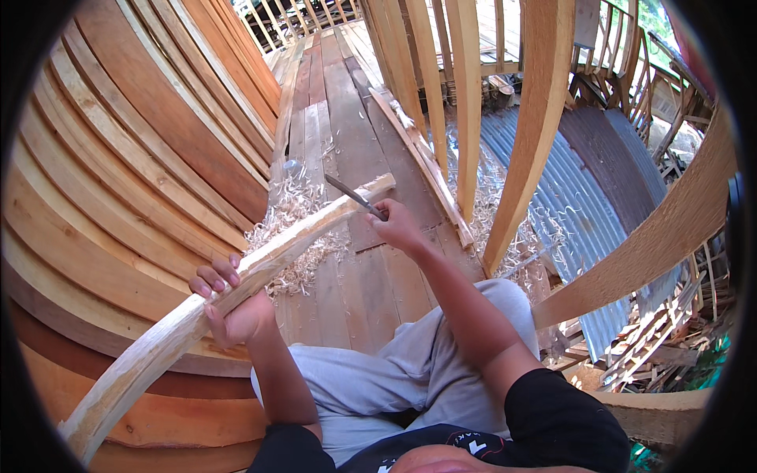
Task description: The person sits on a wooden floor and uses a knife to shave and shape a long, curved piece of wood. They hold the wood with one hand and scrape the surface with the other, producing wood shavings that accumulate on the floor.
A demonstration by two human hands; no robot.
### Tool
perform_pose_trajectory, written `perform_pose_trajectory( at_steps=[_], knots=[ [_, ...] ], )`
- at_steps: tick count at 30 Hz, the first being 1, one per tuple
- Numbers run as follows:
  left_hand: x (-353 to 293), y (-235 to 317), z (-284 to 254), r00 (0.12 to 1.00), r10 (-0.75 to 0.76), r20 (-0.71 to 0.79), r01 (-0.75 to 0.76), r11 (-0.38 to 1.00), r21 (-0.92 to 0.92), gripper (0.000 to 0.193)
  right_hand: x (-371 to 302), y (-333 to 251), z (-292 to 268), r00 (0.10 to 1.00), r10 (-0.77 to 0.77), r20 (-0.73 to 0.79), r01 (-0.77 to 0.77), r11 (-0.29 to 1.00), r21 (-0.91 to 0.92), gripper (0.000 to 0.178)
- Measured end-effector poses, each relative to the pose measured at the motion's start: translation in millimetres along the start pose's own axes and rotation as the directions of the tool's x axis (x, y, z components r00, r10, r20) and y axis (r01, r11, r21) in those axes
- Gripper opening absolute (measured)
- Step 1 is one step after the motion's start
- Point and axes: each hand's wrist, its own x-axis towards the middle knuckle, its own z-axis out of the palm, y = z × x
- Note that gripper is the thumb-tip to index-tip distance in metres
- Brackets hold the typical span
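Observation:
A long pale wooden pole (303, 229) slants across in front of me, from the lower left up to its squared end near the middle. My left hand (236, 296) is wrapped round it, fingers over the far side and thumb on the near side. In my right hand (397, 226) is the handle of a knife (353, 193), its dark blade lying across the pole close to the far end. Curled wood shavings (303, 260) are heaped on the floor beneath and beyond the pole.
Stacked planks (142, 142) form a wall on my left. Upright posts (536, 118) line the right edge of the plank floor (355, 296). A narrow strip of wood (422, 162) lies beside them. Below on the right are a corrugated metal roof (576, 205) and scrap wood (662, 339).

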Motion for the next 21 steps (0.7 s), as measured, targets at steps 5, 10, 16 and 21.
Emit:
perform_pose_trajectory(
  at_steps=[5,10,16,21],
  knots=[
    [3.0,4.2,-12.2,0.997,-0.019,0.075,0.025,0.996,-0.082,0.031,-5.9,-3.7,-1.9,0.96,0.269,0.072,-0.275,0.957,0.092,0.032],
    [0.2,-0.8,-11.5,0.994,-0.04,0.098,0.056,0.985,-0.163,0.03,-5.0,-12.8,-2.8,0.945,0.319,0.074,-0.326,0.891,0.317,0.044],
    [-4.6,-23.0,-19.5,0.979,-0.07,0.192,0.105,0.978,-0.18,0.028,6.3,-7.1,-13.5,0.964,0.263,0.046,-0.259,0.876,0.407,0.05],
    [0.4,-40.8,-21.9,0.903,-0.223,0.367,0.236,0.972,0.012,0.031,26.8,14.3,-24.1,0.962,0.268,0.058,-0.254,0.793,0.553,0.048]
  ],
)
